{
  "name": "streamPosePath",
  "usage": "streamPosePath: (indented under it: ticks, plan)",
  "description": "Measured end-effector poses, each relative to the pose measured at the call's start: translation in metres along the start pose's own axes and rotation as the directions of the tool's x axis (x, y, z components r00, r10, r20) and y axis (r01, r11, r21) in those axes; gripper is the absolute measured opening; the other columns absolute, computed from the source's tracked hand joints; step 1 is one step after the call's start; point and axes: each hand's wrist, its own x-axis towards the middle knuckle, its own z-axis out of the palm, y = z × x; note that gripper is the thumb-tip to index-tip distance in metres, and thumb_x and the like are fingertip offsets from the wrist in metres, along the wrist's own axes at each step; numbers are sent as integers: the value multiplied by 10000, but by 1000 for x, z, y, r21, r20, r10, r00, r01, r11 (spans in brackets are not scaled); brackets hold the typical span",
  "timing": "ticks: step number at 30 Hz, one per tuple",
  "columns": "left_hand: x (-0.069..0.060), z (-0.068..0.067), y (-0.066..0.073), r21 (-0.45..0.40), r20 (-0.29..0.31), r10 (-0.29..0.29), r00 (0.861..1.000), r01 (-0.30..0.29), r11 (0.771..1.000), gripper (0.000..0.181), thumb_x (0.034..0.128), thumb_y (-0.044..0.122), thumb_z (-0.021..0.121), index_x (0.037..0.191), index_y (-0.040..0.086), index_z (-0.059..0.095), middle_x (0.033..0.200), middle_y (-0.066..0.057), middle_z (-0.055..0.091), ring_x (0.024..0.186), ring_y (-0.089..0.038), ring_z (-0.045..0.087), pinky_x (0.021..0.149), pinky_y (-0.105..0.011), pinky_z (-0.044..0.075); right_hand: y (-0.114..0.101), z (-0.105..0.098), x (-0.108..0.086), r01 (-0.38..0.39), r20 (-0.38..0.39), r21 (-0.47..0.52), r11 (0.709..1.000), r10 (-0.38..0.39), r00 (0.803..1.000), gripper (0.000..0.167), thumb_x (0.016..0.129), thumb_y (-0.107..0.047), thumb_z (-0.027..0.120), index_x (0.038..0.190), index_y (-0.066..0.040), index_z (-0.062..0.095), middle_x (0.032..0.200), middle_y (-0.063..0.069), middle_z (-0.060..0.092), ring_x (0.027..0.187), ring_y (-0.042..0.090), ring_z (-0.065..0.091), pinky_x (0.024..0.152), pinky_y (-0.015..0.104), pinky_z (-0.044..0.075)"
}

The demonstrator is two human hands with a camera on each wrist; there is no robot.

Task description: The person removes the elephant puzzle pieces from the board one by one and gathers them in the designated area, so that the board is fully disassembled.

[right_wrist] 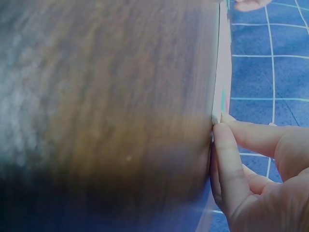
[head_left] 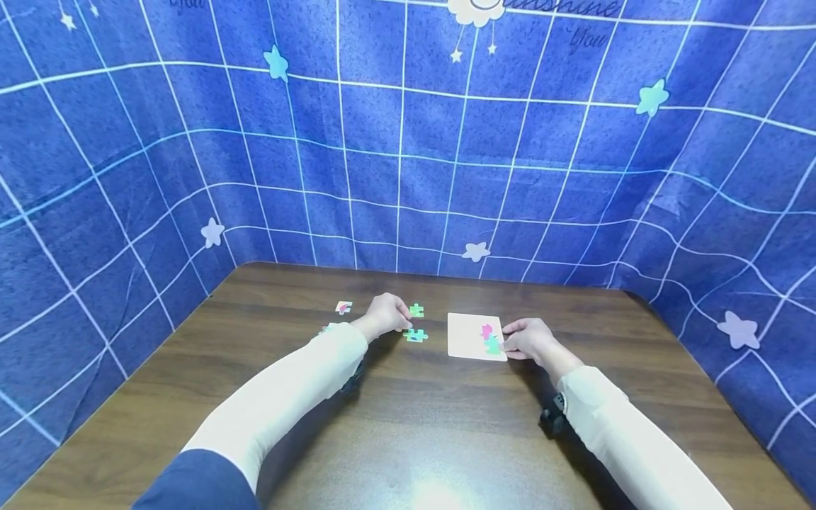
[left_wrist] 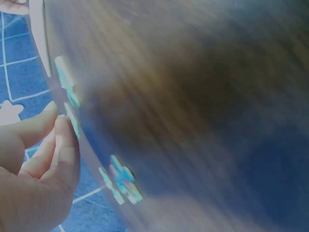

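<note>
while our right hand (head_left: 528,338) pinches the right edge of the pale board (head_left: 465,336) between thumb and fingers, we do well to hold it level. our left hand (head_left: 385,314) has thumb and fingertips nearly meeting beside a green piece (head_left: 417,310) and a green-and-blue piece (head_left: 416,336), left of the board; we cannot tell whether it grips anything. we should take pieces by the rim.

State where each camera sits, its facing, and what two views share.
Head: on the person's head, facing forward and down at table and blue cloth; left hand, right hand, sleeves show.
Left wrist: on that wrist, facing table and puzzle pieces; left fingers close, right hand beyond.
Right wrist: on that wrist, facing table and board; right fingers close, left hand beyond.
Head and left wrist share the puzzle pieces.
</note>
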Motion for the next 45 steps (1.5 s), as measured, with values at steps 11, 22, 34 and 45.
streamPosePath:
  ticks: [11,22,34,45]
  plan:
    - [1,27,19,-27,58,110,992,-109,994,162,757,96,804,899,48,743,809,-61,750,703,-117,684,756,-235,570,0,2,-1,-13,-6,-11,1000,13,1000,472,770,195,645,1220,168,504,727,63,586,631,118,629,660,256,619]
    - [-4,35,40,-136,138,102,985,-83,987,184,810,40,742,984,-12,721,854,-116,749,781,-240,729,722,-256,592,1,5,-4,-11,-27,-24,1000,10,1000,481,749,200,651,1214,170,527,777,108,619,652,132,639,669,272,622]
    - [2,46,56,-82,131,87,988,-76,994,169,786,76,764,944,24,741,841,-105,752,749,-207,734,886,-345,579,1,3,-7,9,-30,-35,999,-10,999,457,767,189,654,1205,180,522,766,113,627,654,144,645,667,268,621]
    - [12,66,73,1,108,62,992,-63,998,249,758,145,809,982,51,757,1069,-79,733,1060,-240,646,971,-291,524,-1,1,-5,14,-29,-30,999,-15,999,475,754,189,663,1208,177,525,819,166,649,729,203,682,676,278,623]
